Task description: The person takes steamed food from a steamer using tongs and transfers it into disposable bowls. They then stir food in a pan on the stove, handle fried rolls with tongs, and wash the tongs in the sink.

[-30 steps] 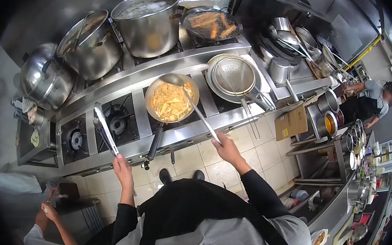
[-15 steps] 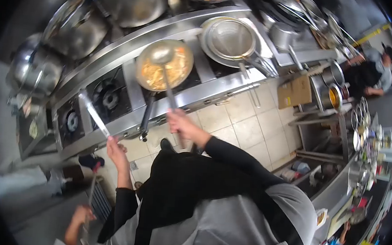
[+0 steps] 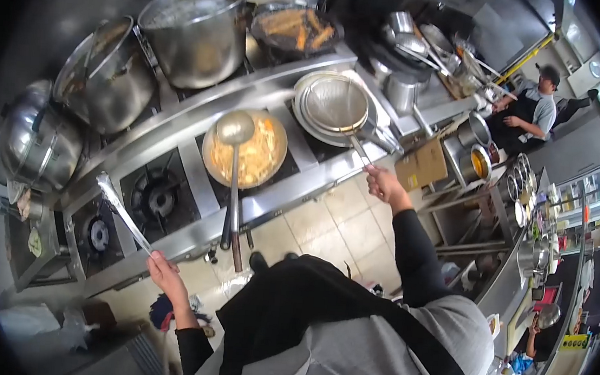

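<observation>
My left hand (image 3: 168, 279) is closed around one end of long metal tongs (image 3: 125, 216), held over the front edge of the stove near the left burners. My right hand (image 3: 387, 187) grips the handle of a round mesh strainer (image 3: 335, 102), which rests on a stack of round pans at the right side of the stove. Between my hands a frying pan (image 3: 256, 163) of pale strips in sauce sits on a burner. A ladle (image 3: 235, 127) lies in it, bowl in the food and handle jutting over the front edge, with no hand on it.
Large steel pots (image 3: 195, 42) line the back left. A dark pan (image 3: 297, 28) holds browned rolls behind. Bare burners (image 3: 155, 197) are at left. A cardboard box (image 3: 421, 165) stands right of the strainer. A co-worker (image 3: 535, 107) stands at the far right.
My right hand has let go of the ladle, moved right and taken the strainer's handle. My left hand still holds the tongs. Another person's hand with a stick at lower left has left view.
</observation>
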The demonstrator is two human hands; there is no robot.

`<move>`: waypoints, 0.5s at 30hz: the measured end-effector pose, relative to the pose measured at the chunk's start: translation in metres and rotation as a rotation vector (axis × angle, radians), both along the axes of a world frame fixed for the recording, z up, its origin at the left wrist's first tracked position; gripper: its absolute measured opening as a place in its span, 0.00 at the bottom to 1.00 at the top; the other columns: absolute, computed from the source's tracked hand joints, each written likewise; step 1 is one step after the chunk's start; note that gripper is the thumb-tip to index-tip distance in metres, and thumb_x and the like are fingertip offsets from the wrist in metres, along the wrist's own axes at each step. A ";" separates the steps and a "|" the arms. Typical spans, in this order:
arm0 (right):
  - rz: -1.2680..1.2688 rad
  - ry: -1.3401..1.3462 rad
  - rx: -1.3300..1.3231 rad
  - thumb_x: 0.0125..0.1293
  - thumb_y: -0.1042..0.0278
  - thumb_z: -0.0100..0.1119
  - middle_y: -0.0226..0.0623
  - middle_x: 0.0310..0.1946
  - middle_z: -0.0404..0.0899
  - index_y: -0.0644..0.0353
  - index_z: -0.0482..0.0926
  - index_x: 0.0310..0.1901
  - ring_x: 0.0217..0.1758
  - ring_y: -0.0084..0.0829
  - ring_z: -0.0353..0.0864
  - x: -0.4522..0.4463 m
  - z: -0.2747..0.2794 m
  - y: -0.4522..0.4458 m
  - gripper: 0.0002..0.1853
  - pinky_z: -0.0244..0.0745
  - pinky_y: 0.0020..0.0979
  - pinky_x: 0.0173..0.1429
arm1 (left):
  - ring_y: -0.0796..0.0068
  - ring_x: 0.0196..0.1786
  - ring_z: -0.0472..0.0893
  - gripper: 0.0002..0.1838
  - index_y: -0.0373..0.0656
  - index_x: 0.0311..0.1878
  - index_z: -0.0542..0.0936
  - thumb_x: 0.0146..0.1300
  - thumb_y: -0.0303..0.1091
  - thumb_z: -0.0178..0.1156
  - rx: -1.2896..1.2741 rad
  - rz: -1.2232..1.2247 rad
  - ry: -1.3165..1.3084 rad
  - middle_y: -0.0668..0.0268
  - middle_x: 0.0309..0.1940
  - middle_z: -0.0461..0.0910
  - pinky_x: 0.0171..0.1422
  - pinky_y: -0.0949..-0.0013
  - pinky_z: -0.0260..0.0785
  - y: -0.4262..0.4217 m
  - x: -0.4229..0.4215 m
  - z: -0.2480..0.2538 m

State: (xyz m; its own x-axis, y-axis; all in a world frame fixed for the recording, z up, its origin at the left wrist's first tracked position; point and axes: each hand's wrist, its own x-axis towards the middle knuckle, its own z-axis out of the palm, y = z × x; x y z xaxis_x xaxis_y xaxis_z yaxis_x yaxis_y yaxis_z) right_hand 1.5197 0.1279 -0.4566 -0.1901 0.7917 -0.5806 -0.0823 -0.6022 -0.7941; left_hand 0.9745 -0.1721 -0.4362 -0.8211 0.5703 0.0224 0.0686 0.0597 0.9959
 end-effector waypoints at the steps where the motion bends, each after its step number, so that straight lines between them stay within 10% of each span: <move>1: -0.080 -0.056 0.016 0.78 0.61 0.48 0.22 0.18 0.61 0.57 0.72 0.46 0.14 0.18 0.57 -0.013 0.026 -0.011 0.09 0.55 0.24 0.17 | 0.88 0.22 0.62 0.17 0.43 0.38 0.72 0.80 0.46 0.46 0.016 -0.006 -0.002 0.75 0.25 0.63 0.25 0.80 0.56 0.007 -0.009 -0.004; 8: -0.072 -0.353 0.498 0.73 0.66 0.52 0.31 0.19 0.76 0.61 0.77 0.48 0.16 0.19 0.72 -0.035 0.171 0.047 0.09 0.61 0.24 0.18 | 0.88 0.22 0.63 0.16 0.43 0.41 0.72 0.80 0.46 0.46 0.086 0.050 0.067 0.75 0.25 0.64 0.25 0.80 0.57 0.050 -0.010 0.018; 10: -0.115 -0.353 0.590 0.71 0.71 0.46 0.31 0.18 0.74 0.66 0.69 0.68 0.14 0.20 0.69 -0.038 0.189 0.127 0.24 0.61 0.22 0.18 | 0.88 0.23 0.64 0.17 0.42 0.41 0.73 0.80 0.45 0.45 0.069 0.047 0.085 0.73 0.27 0.65 0.25 0.79 0.58 0.062 -0.003 0.022; 15: 0.212 -0.907 0.738 0.66 0.76 0.48 0.37 0.21 0.77 0.66 0.80 0.39 0.17 0.29 0.74 -0.054 0.195 0.326 0.09 0.71 0.32 0.22 | 0.88 0.23 0.63 0.17 0.42 0.39 0.73 0.80 0.45 0.46 0.091 0.147 0.141 0.74 0.26 0.65 0.25 0.80 0.58 0.080 0.034 0.045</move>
